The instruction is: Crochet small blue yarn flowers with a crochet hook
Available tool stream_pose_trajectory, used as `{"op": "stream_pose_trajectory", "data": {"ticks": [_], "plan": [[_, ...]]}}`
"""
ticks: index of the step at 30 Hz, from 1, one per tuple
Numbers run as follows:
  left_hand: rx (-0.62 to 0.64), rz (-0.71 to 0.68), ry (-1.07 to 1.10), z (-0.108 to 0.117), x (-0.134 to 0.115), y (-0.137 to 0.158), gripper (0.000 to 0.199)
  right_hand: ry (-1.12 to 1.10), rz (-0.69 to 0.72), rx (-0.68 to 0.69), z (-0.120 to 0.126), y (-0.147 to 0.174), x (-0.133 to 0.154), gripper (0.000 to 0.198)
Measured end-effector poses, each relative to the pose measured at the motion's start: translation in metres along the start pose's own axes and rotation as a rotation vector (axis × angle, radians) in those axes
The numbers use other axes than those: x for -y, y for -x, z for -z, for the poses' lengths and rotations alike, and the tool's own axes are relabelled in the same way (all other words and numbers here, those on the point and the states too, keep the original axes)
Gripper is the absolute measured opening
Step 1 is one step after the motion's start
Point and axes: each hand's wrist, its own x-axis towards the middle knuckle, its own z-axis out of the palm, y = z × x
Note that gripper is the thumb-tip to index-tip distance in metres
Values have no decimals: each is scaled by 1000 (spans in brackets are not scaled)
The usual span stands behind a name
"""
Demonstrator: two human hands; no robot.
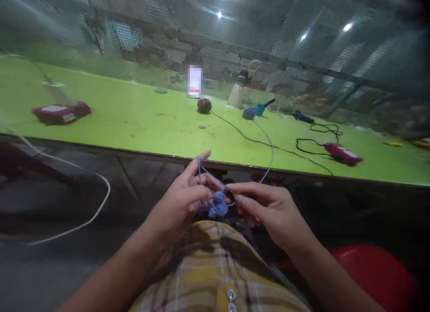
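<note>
Just beyond my yellow plaid clothing (198,276), my left hand (184,193) pinches the blue knotted yarn piece (219,209), a strand looped around its raised index finger. My right hand (272,207) has its fingers pinched together beside the piece; what they grip is too small to tell. Farther off, on the green bench (151,128), sit a blue-grey yarn ball (249,112) and a dark brown ball (204,106).

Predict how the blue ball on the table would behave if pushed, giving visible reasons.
The blue ball would probably roll, being rounded. It looks like wound yarn, so it is likely soft and light. It may also unwind, since its strand leads toward the right hand.
</note>
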Motion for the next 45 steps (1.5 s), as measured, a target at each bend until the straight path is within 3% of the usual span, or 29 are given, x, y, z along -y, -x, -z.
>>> {"op": "stream_pose_trajectory", "data": {"ticks": [15, 24, 36, 45], "plan": [[13, -85, -90, 6, 5, -8, 99, 17, -12, -23, 1, -2, 1, 21], [-38, 13, 2, 3, -2, -8, 76, -47, -30, -7, 0, -8, -3, 20], [39, -14, 26, 3, 4, -9, 85, -145, -74, -35, 3, -8, -4, 19], [-67, -116, -47, -3, 8, -15, 94, -166, -53, -35, 0, -10, -3, 20]]}}
